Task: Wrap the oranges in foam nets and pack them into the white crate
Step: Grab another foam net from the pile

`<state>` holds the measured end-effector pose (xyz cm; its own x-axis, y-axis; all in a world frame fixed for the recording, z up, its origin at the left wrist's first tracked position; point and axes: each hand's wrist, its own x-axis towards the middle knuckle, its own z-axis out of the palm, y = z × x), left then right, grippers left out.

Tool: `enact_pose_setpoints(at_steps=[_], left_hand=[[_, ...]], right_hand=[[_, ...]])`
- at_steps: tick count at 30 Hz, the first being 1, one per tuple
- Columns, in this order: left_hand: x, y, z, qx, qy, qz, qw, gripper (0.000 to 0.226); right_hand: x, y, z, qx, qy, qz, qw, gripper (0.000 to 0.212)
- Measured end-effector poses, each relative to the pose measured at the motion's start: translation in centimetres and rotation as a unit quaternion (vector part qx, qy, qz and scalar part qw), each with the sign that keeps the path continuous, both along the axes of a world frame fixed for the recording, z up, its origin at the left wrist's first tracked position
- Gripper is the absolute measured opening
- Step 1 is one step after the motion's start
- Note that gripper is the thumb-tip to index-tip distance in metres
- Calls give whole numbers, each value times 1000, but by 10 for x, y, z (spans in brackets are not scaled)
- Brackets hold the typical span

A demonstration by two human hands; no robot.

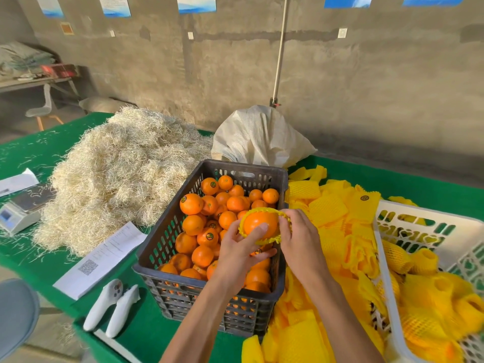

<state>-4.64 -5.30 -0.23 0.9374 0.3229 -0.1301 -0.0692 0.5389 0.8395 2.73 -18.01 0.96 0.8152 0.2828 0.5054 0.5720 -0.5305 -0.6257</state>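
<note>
Nearest the camera, both forearms are extended over the dark crate [209, 258]. The left hand [235, 254] is curled around an orange [259, 222]: the thumb is pressed on the fruit's exposed face and the fingers are cupped beneath it. The right hand [298, 239] is closed in a pinch on the rim of a yellow foam net [272, 239] at the fruit's right side. The net is seated around the far half of the orange, with its open mouth pointing toward the camera and slightly left; its long axis cannot be determined. The orange is held above the right part of the dark crate, which is filled with loose oranges [193, 224].

To the right, wrapped oranges [421, 258] are held in the white crate [387, 273]. Spare foam nets [327, 208] are heaped on the green counter [154, 328] between the two crates. Two white controllers [112, 307] and a printed sheet [102, 258] are located at the left. Farther back, a straw pile [117, 174], a scale [21, 208] and a white sack [259, 137] are found.
</note>
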Motion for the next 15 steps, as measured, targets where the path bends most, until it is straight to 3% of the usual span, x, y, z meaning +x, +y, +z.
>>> enact_pose_setpoints(at_steps=[4, 8, 12, 15], left_hand=[[1, -14, -2, 87, 40, 95, 991, 62], [2, -16, -6, 204, 30, 151, 967, 64], [0, -11, -3, 188, -36, 113, 975, 65], [-4, -4, -1, 230, -76, 48, 969, 69]], right_hand=[[-5, -1, 8, 16, -91, -21, 996, 16], [-15, -9, 2, -11, -129, 47, 990, 17], [-17, -17, -8, -10, -91, 74, 993, 16], [-14, -17, -4, 8, -6, 78, 997, 42]])
